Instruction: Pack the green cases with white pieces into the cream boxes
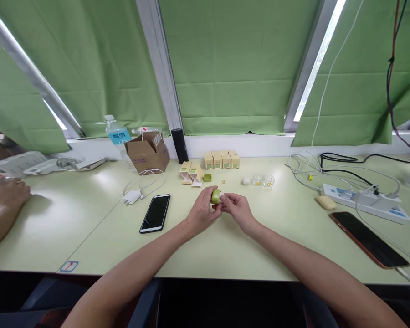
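Note:
My left hand (202,208) is closed around a small, glossy green rounded object (216,196), held above the table. My right hand (238,210) pinches a small whitish piece (221,198) at the object's right side; whether the two are joined I cannot tell. Just beyond my hands lie a small green open box-like part (207,178) and a tiny yellowish piece (223,181). Two opened small cartons (191,173) stand to the left of these. Farther right are a small white block (246,181) and clear plastic cups (263,181) with small yellow bits inside.
Several small beige boxes (222,160) line the back. At left are a phone (155,213), a white charger (132,197), a cardboard box (148,152) and a black cylinder (179,146). At right are a power strip (365,202) and another phone (369,239). Another person's hand (10,191) rests far left.

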`<state>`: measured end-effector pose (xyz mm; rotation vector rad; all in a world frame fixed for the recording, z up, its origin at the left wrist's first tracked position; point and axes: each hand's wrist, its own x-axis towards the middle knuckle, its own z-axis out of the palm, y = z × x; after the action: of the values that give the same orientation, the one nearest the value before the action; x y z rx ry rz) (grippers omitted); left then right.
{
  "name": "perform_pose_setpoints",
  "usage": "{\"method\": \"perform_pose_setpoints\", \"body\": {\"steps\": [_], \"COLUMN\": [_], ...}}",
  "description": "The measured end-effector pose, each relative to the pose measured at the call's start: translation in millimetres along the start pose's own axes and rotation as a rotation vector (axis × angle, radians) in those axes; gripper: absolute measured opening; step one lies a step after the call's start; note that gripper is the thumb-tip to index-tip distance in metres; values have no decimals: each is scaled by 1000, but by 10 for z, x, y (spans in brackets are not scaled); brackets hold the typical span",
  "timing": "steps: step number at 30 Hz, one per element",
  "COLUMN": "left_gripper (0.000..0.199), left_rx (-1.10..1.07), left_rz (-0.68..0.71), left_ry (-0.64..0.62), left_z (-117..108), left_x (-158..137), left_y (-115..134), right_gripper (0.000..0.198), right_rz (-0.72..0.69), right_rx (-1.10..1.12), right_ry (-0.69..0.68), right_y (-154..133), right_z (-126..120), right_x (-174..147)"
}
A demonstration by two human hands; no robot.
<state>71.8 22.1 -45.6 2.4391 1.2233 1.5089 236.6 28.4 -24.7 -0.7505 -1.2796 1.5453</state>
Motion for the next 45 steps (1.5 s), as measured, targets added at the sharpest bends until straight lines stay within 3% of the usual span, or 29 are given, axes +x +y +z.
{"method": "perform_pose_setpoints", "body": {"steps": [3, 5, 10, 13, 17, 27, 34, 45], "left_gripper": [56, 53, 45, 49, 55, 35, 43, 43], "left_rx": [-11, -44, -369, -609, -674, -377, -249, -295], "left_rz": [-28, -90, -354, -425, -433, -338, -270, -327], "left_ry": [14, 21, -48, -115, -141, -47, 12, -24], "left_z": [-15, -34, -57, -26, 14, -41, -20, 15], "left_x": [11, 19, 46, 46, 20, 16, -3, -42], "left_y": [-28, -30, 9, 38, 46, 142, 178, 152], "right_gripper": [48, 45, 43, 31, 29, 35, 37, 29], "right_rz": [-38, -141, -683, -853, -925, -1186, -1208, -1259], "right_rx": [-56, -179, -830, -1094, -1181, -1247, -1190, -1268], "right_ry": [-46, -29, 25, -3, 0, 48, 61, 120], "right_y": [27, 43, 50, 50, 69, 80, 98, 85], "right_z": [-14, -49, -205, -265, -279, -212, -157, -165], "right_x": [-10, -16, -11, 12, 34, 29, 25, 41]}}
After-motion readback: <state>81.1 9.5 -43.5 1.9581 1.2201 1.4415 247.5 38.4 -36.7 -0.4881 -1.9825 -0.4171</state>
